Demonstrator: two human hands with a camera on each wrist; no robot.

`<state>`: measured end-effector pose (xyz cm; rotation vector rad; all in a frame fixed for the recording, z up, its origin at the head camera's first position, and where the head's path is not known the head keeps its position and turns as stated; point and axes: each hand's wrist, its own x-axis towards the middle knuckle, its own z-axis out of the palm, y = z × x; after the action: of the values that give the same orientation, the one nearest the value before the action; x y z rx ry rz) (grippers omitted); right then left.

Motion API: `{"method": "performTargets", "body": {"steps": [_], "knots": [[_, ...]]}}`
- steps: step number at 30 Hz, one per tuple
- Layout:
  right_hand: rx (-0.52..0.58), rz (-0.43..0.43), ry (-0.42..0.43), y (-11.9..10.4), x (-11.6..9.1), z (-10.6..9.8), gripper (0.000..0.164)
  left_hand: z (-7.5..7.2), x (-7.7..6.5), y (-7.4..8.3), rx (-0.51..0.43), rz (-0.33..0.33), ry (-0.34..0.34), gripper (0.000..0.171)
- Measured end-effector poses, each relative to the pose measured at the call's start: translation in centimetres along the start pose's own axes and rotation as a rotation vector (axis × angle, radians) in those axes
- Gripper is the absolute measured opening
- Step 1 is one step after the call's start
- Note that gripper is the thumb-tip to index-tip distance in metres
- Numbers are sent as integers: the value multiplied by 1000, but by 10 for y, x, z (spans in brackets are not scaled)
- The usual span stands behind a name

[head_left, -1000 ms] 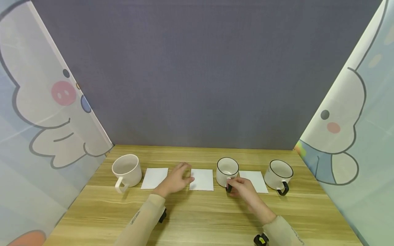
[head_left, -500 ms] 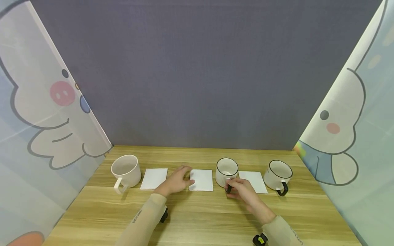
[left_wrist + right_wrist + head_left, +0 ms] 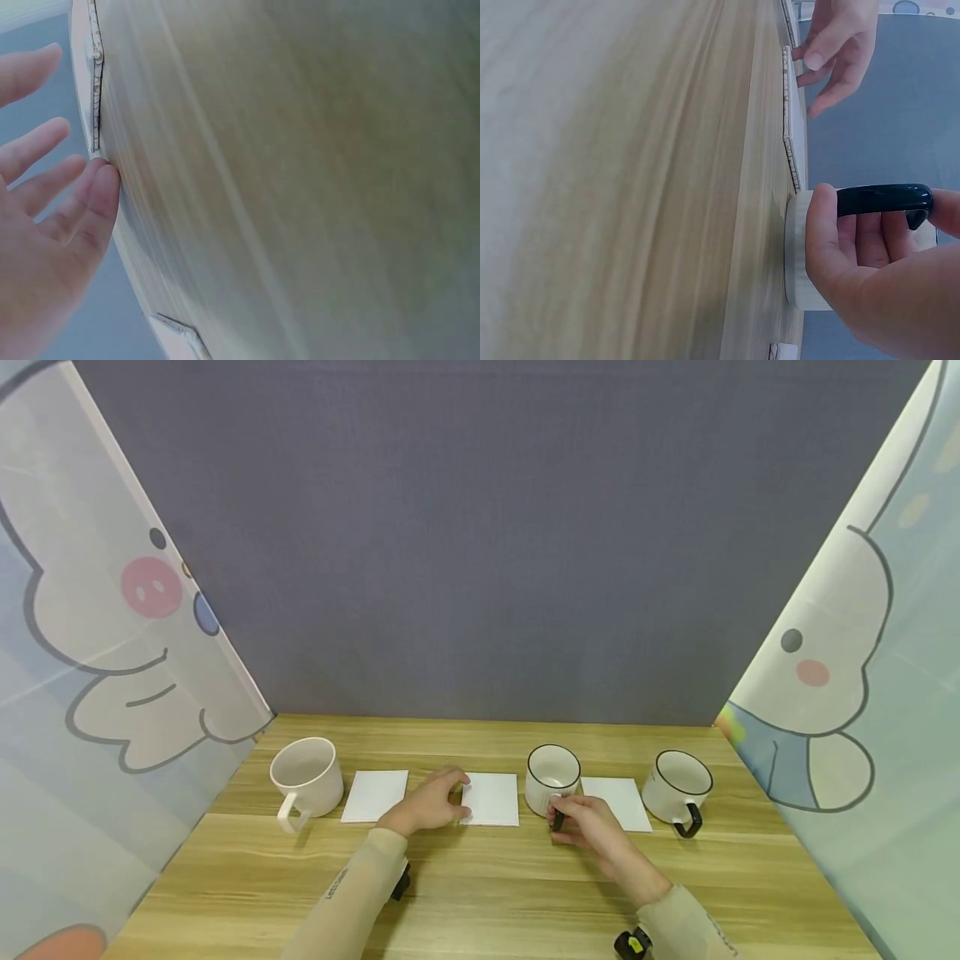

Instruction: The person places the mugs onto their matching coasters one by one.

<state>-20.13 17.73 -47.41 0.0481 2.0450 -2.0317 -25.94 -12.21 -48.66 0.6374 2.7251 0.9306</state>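
Observation:
A white mug (image 3: 539, 795) with a dark rim stands upright between the middle and right card squares. My right hand (image 3: 596, 831) holds it by its black handle (image 3: 877, 199), fingers reaching behind the handle in the right wrist view. My left hand (image 3: 429, 802) is at the left edge of the middle white card square (image 3: 492, 800), thumb and fingers spread apart. In the left wrist view the left hand (image 3: 56, 225) has its fingertips low by the tabletop, beside the corrugated edge of a card square (image 3: 96, 105). Nothing is gripped in it.
Another dark-rimmed white mug (image 3: 678, 787) with a black handle stands at the right. A wider all-white mug (image 3: 313, 781) is at the far left. White card squares lie at left (image 3: 375, 795) and right (image 3: 619, 803). A grey panel (image 3: 480, 543) rises behind the wooden table (image 3: 480, 893).
My left hand has shifted slightly right, and its thumb has come to the middle card square's left edge. The right hand and its mug have hardly moved.

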Motion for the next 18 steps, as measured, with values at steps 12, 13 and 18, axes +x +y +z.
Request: {"method": "performTargets", "body": {"steps": [12,13,18], "knots": [[13,-19,-14,2,1,0,37,1,1,-2,27,-16,-49,49],[15,-19,-14,2,1,0,37,1,1,-2,28,-17,-51,49],[45,-10,-30,0,0,0,34,0,0,-2,25,-9,-54,50]]}}
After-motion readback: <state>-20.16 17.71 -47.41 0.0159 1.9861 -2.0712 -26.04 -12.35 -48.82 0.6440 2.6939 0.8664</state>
